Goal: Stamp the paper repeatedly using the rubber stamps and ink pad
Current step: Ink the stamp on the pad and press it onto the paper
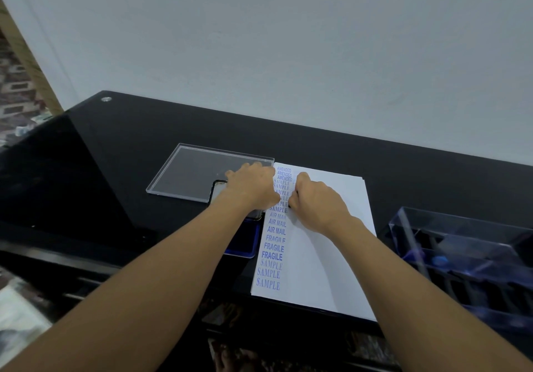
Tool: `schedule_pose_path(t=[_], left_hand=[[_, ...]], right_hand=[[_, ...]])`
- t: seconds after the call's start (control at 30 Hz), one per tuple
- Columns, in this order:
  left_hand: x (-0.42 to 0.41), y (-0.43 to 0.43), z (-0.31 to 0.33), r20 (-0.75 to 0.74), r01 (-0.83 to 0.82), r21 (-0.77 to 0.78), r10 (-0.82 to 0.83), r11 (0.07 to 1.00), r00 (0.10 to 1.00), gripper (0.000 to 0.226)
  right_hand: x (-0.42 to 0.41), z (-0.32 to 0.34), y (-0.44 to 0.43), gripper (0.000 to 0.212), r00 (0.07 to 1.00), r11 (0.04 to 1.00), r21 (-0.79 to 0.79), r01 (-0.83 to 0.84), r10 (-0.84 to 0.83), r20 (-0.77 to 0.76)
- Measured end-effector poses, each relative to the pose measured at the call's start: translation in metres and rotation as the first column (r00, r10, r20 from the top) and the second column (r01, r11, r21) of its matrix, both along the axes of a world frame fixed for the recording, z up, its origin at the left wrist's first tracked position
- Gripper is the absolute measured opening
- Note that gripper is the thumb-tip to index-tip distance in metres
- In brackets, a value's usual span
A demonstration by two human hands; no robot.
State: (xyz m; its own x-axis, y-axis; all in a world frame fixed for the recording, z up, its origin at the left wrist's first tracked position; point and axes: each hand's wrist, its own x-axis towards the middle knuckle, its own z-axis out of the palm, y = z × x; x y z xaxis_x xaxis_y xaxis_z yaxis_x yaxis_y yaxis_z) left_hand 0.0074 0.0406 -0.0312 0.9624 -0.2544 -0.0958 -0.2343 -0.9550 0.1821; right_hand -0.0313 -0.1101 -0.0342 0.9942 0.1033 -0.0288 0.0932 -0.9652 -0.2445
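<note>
My left hand point(251, 188) lies flat, fingers straight, at the left edge of the paper point(331, 250), just beyond the ink pad point(245, 244). My right hand point(318, 200) clenches the stamp point(290, 206) (mostly hidden) on the printed column. I should press straight down, no rocking.

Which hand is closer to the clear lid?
Left. The left hand lies over the lid's near right corner; the right hand is beside it, on the paper.
</note>
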Motion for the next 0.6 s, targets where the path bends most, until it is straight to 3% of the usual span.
schedule_pose_path(t=[0.6], left_hand=[[0.003,-0.0002,-0.0033,-0.005,0.01,0.018,-0.01,1.0,1.0,0.05]], right_hand=[[-0.0062,0.0064,0.0047,0.024,0.999,0.999,0.013,0.034,-0.034,-0.004]])
